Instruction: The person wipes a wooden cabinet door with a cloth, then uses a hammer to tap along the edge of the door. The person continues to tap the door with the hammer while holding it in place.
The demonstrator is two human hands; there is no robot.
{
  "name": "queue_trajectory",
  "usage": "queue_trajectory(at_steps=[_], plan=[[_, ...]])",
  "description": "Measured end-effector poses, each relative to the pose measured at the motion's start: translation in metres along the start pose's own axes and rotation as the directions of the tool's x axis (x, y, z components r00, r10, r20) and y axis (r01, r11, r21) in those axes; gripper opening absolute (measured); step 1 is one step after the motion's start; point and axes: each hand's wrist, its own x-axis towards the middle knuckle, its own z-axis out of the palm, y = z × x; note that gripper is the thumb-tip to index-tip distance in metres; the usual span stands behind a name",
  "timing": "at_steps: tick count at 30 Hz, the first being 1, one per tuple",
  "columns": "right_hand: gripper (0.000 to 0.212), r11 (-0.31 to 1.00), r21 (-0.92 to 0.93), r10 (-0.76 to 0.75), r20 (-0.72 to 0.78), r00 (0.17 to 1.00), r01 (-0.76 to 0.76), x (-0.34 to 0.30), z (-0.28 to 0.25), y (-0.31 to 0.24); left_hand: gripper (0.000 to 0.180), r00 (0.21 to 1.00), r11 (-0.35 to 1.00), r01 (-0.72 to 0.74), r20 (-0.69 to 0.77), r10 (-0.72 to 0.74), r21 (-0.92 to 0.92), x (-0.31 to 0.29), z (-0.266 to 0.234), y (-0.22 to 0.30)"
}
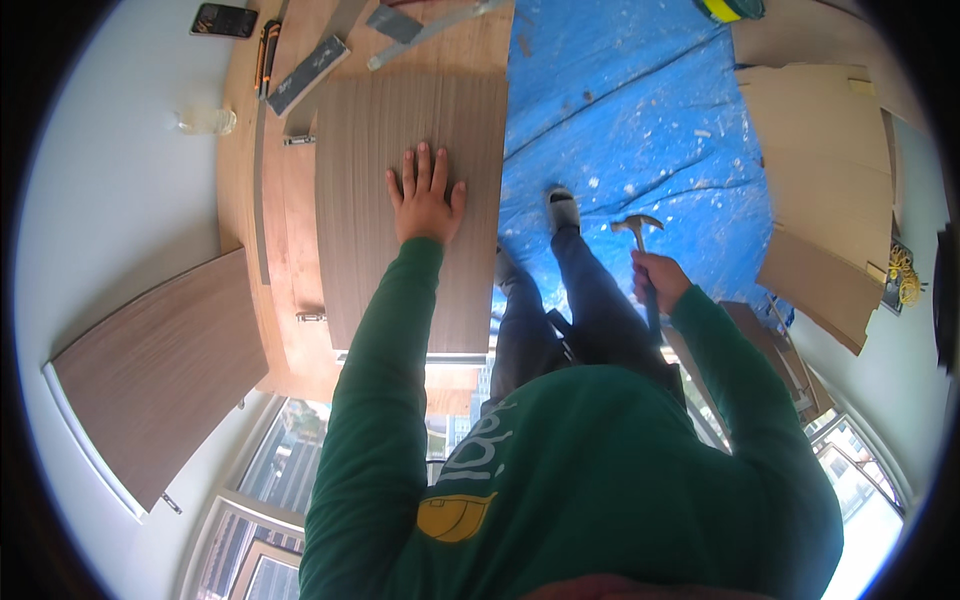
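Note:
My left hand [427, 195] lies flat with fingers spread on a brown wood-grain panel [360, 240]. The panel rests on a lighter wooden work surface [287, 230]. Two metal hinges show along its left edge, an upper hinge [299, 141] and a lower hinge [311, 317]. To the right of the panel, my right hand [660, 280] is closed around the handle of a claw hammer [640, 224]. The hammer's head points away from me, over the floor and apart from the panel.
A second brown panel [165, 370] leans at the left wall. Orange-black pliers [267, 55], a phone [223, 20], a grey strip [308, 75] and a clear bottle [208, 121] lie beyond. Blue sheeting [640, 110] covers the floor; cardboard [815, 170] stands at the right.

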Motion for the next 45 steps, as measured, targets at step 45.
queue_trajectory(at_steps=[45], plan=[[0.025,0.320,-0.944,-0.215,0.012,0.976,0.082,0.072,-0.335,-0.363,0.074,0.939,0.985,0.166,0.300,-0.169,0.036,0.103,0.000,0.146]])
